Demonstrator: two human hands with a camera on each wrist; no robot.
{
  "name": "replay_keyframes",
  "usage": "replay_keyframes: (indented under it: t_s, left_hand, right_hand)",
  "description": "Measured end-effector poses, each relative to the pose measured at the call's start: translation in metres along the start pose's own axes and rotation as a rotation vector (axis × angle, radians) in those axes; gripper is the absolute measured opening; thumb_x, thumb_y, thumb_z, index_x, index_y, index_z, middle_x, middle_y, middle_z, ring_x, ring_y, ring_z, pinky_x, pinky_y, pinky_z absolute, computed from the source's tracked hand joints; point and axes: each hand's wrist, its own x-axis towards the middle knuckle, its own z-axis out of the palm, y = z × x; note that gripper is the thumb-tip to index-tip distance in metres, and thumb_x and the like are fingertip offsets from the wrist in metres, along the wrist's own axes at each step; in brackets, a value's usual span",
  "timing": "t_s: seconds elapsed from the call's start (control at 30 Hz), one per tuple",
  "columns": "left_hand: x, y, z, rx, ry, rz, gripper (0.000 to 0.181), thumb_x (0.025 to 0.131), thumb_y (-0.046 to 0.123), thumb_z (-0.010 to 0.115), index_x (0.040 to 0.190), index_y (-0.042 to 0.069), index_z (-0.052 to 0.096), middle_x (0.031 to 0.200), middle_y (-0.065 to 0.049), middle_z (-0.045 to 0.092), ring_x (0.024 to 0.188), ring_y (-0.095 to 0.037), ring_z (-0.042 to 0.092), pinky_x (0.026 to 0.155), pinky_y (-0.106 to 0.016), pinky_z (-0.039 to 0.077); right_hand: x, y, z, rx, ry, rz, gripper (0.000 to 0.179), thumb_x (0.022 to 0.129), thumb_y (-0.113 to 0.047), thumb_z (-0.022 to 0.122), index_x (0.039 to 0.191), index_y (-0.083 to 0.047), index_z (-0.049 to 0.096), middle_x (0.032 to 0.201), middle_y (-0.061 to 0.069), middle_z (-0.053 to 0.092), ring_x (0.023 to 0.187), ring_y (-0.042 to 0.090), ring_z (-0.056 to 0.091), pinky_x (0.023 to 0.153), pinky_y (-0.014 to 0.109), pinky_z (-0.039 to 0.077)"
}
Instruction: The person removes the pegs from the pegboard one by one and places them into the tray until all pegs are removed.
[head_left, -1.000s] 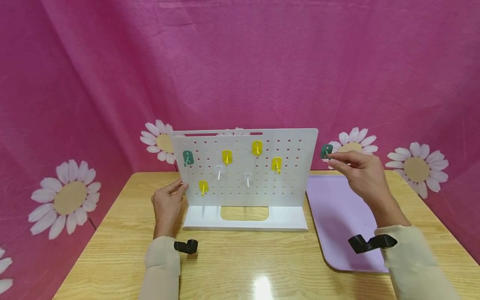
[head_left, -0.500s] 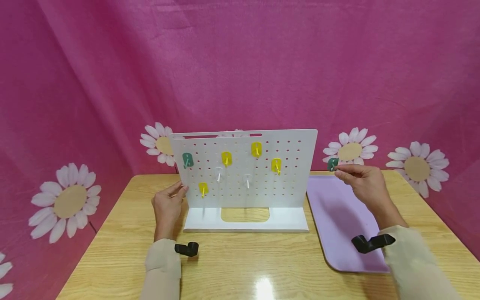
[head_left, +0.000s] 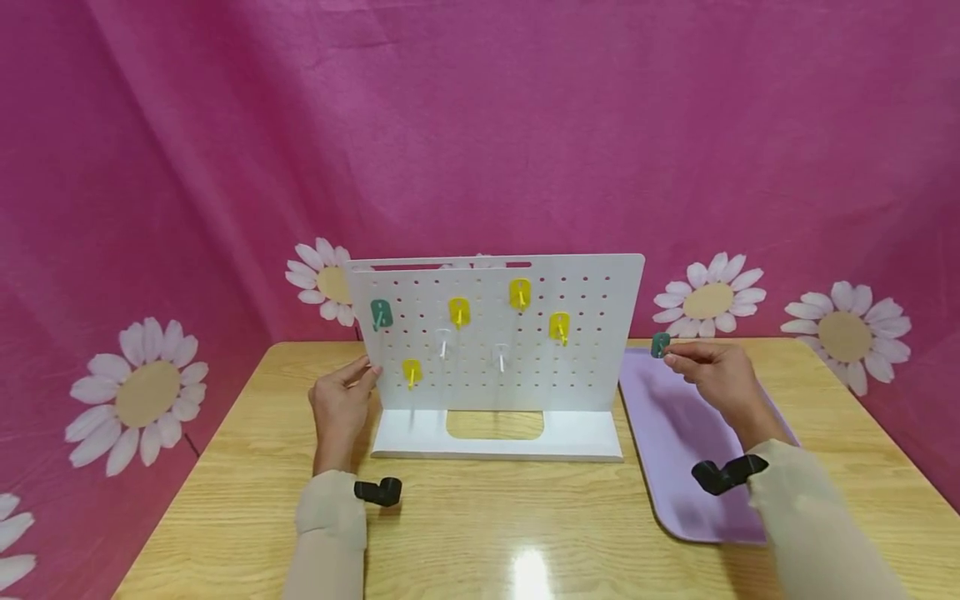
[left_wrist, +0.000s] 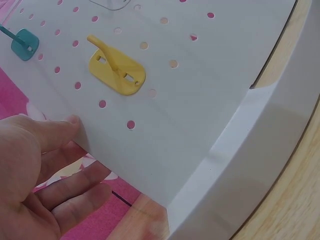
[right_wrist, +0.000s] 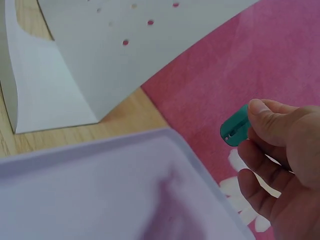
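A white pegboard (head_left: 525, 398) stands upright on its base. My left hand (head_left: 341, 404) grips its left edge, thumb on the front face and fingers behind. Above the tray's far side, my right hand (head_left: 720, 375) pinches a green pegboard hook (right_wrist: 236, 128) between thumb and fingers, apart from the board; the fingers hide part of it. Another green hook (head_left: 381, 314) sits at the board's upper left. Several yellow hooks are spread over the board, one of them a yellow hook (left_wrist: 117, 71) near my left hand. Two clear hooks, such as this clear hook (head_left: 501, 357), sit around the middle.
A lilac tray (head_left: 705, 508) lies to the right of the board, under my right forearm. All of it rests on a wooden table (head_left: 465, 525). Behind hangs a pink cloth (head_left: 480, 125) with daisies. Each wrist wears a black camera strap.
My right hand has come down with the green hook, from beside the board's upper part to lower over the tray. My left hand keeps its hold on the board's edge.
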Motion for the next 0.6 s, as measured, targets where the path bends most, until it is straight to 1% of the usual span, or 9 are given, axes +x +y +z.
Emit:
replay_keyframes:
  t_s: [0.1, 0.23, 0.3, 0.37, 0.5, 0.6]
  left_hand:
    - [0.001, -0.001, 0.0, 0.008, -0.005, 0.0, 0.033, 0.092, 0.021, 0.076, 0.123, 0.01, 0.072, 0.115, -0.011, 0.071, 0.102, -0.026, 0.068, 0.068, -0.021, 0.055]
    - [0.001, -0.001, 0.001, 0.009, -0.012, 0.0, 0.034, 0.092, 0.023, 0.075, 0.124, 0.011, 0.072, 0.12, -0.01, 0.069, 0.111, -0.025, 0.064, 0.079, -0.035, 0.057]
    - [0.001, -0.001, 0.001, 0.01, -0.011, 0.002, 0.034, 0.092, 0.022, 0.075, 0.124, 0.011, 0.072, 0.121, -0.01, 0.069, 0.112, -0.025, 0.063, 0.081, -0.037, 0.057]
    - [0.001, -0.001, 0.001, 0.013, -0.012, 0.004, 0.033, 0.092, 0.022, 0.075, 0.124, 0.01, 0.072, 0.12, -0.011, 0.07, 0.11, -0.026, 0.065, 0.078, -0.032, 0.057]
    - [0.0, -0.001, 0.0, 0.015, -0.014, 0.008, 0.034, 0.093, 0.022, 0.075, 0.124, 0.01, 0.071, 0.117, -0.012, 0.071, 0.102, -0.027, 0.068, 0.067, -0.019, 0.053]
    - [-0.001, -0.001, -0.001, 0.01, -0.018, 0.003, 0.034, 0.093, 0.022, 0.074, 0.125, 0.01, 0.071, 0.117, -0.012, 0.07, 0.1, -0.028, 0.069, 0.063, -0.015, 0.051]
  right_hand:
    - [0.002, 0.006, 0.002, -0.02, -0.015, 0.037, 0.033, 0.095, -0.018, 0.071, 0.117, 0.007, 0.07, 0.101, 0.001, 0.073, 0.079, 0.001, 0.063, 0.069, 0.018, 0.053]
    - [0.006, 0.012, 0.005, -0.049, -0.04, 0.073, 0.035, 0.096, -0.021, 0.071, 0.12, 0.005, 0.07, 0.111, 0.016, 0.071, 0.082, 0.002, 0.063, 0.07, 0.019, 0.053]
    - [0.008, 0.015, 0.007, -0.076, -0.052, 0.088, 0.035, 0.096, -0.021, 0.071, 0.12, 0.004, 0.07, 0.115, 0.02, 0.069, 0.085, 0.007, 0.064, 0.07, 0.02, 0.053]
    - [0.011, 0.019, 0.01, -0.107, -0.065, 0.101, 0.034, 0.095, -0.021, 0.071, 0.12, 0.003, 0.071, 0.117, 0.021, 0.068, 0.092, 0.015, 0.064, 0.072, 0.023, 0.052]
    - [0.015, 0.026, 0.017, -0.169, -0.075, 0.11, 0.032, 0.095, -0.02, 0.071, 0.118, 0.002, 0.072, 0.118, 0.022, 0.068, 0.107, 0.031, 0.06, 0.08, 0.031, 0.05]
    - [0.015, 0.03, 0.022, -0.205, -0.063, 0.114, 0.03, 0.094, -0.018, 0.072, 0.117, 0.002, 0.073, 0.115, 0.022, 0.069, 0.108, 0.036, 0.058, 0.082, 0.036, 0.047]
